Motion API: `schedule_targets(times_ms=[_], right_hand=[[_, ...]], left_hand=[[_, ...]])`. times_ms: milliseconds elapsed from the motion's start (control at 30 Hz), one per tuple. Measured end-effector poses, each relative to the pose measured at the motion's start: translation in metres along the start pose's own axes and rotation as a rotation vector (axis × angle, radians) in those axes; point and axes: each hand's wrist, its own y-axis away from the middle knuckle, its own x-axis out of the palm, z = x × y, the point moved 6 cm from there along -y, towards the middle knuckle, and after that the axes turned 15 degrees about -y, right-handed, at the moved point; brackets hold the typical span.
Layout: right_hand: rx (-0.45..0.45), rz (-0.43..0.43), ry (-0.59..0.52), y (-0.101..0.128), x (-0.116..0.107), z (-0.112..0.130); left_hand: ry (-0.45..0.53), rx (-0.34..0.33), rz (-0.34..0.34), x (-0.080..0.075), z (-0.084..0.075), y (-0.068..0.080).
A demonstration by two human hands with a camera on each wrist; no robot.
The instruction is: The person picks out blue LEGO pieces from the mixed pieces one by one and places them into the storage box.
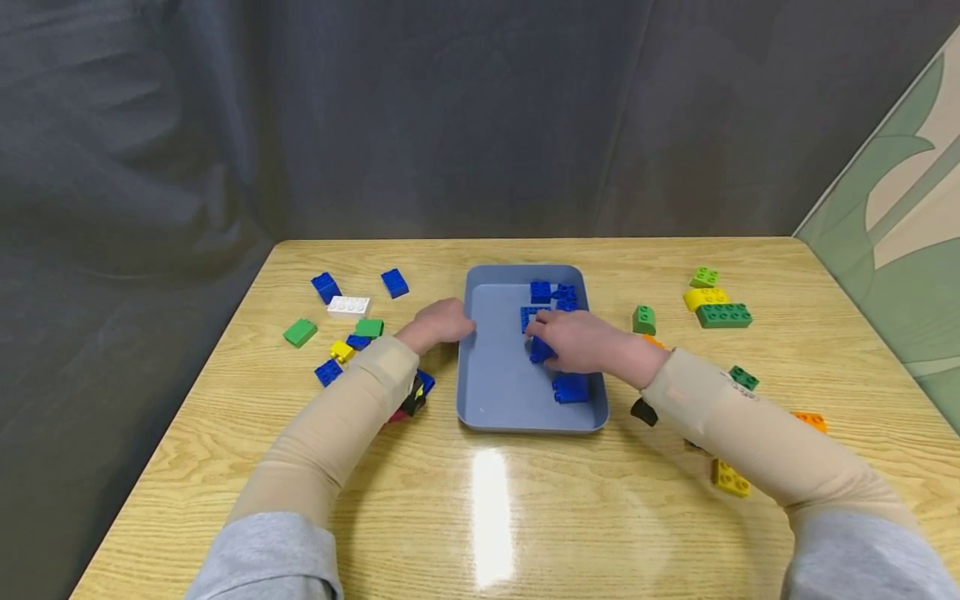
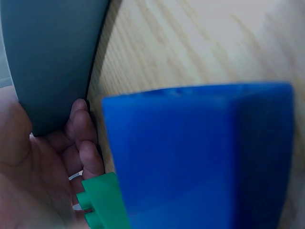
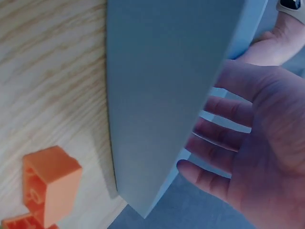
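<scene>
- A person's right hand (image 1: 581, 342) rests inside the grey tray (image 1: 495, 392) at the middle of the wooden counter (image 1: 525, 517), over a cluster of blue bricks (image 1: 551, 300) at the tray's far end.
- In the right wrist view its fingers (image 3: 214, 143) look nearly straight and spread, with nothing pinched between them; the head view hides the fingertips, so whether they touch the dark blue brick (image 1: 538, 350) beneath cannot be told.
- The left hand (image 1: 442, 321) sits against the tray's left rim, fingers (image 2: 83, 138) curled at the wall, seemingly bracing it.
- Another blue brick (image 1: 572, 388) lies at the tray's near right, its long side running across the tray.
- The tray's own long side points away from the person.
- Loose bricks lie left of the tray, among them a white brick (image 1: 348, 306) and a green brick (image 1: 300, 332); right of the tray sit a yellow brick (image 1: 705, 297) and an orange brick (image 3: 47, 183).
- Done well, this step likely calls for a steady tray and a light touch, so that settled bricks are not knocked about.
</scene>
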Motion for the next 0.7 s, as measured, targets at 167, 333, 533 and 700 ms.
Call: schedule_targets(times_ms=[167,333,533,700], right_hand=[[-0.004,-0.055,-0.015,0.007,-0.008,-0.003],[0.011,-0.093,-0.069,0.019,-0.020,-0.006],[0.069,-0.130,-0.106,0.037,-0.029,-0.017],[0.126,-0.168,-0.139,0.056,-0.036,-0.027]], left_hand=[[-0.011,-0.005,0.003,-0.001,0.000,0.000],[0.003,-0.005,0.000,-0.002,0.000,0.002],[0.018,0.005,-0.005,-0.003,-0.001,0.003],[0.025,0.010,-0.004,-0.001,-0.001,0.003]])
